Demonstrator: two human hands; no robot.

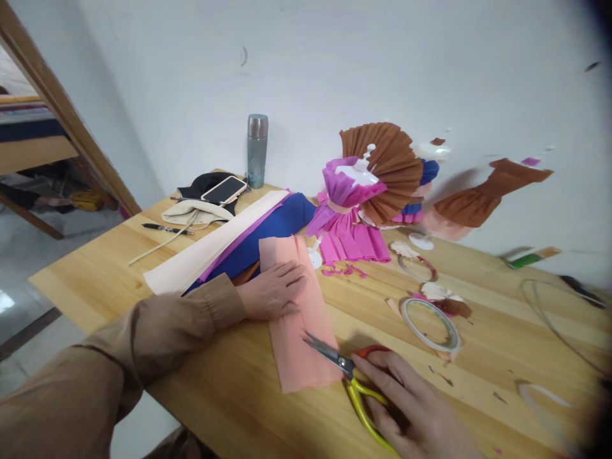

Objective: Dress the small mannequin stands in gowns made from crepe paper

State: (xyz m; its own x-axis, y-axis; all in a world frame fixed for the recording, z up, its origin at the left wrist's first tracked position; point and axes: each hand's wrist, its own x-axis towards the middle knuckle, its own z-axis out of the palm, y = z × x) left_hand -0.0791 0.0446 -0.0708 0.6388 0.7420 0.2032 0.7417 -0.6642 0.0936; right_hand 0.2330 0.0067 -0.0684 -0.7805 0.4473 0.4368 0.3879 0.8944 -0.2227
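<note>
A strip of peach crepe paper lies flat on the wooden table. My left hand rests palm down on its upper part, fingers stretched out. My right hand grips a pair of scissors by its yellow and red handles. The blades are slightly parted and point left, over the lower part of the peach paper. Just left of the paper lie folded sheets of blue, purple and cream crepe paper, partly under my left forearm.
Behind stand small dress forms in pleated magenta paper and brown paper. A roll of tape and paper scraps lie at right. A thermos, a phone, a pen and a beige cloth item occupy the back left.
</note>
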